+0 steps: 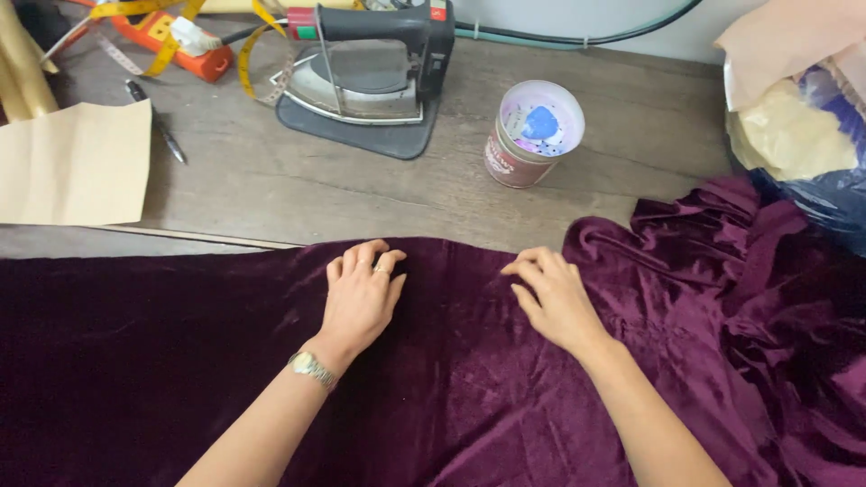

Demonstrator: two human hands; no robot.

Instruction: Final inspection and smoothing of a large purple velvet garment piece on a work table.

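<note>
- Left hand (359, 293), fingers curled, pressing flat on purple velvet (180, 361).
- Right hand (555, 298) lying loosely open beside, gripping nothing.
- Round tin (532, 135) standing behind, holding blue chalk (541, 122).

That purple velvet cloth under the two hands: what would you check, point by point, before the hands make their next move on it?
1. Left hand flat on the velvet cloth: ok.
2. Right hand on the cloth, fingers curled at its edge: ok.
3. Cloth smooth between the hands: ok; bunched in folds at the right: not ok.
4. Iron parked on its mat, apart from the cloth: ok.
5. Iron hot or cold: cannot tell.
6. Round tin upright, close to the cloth edge but not touching: ok.
</note>
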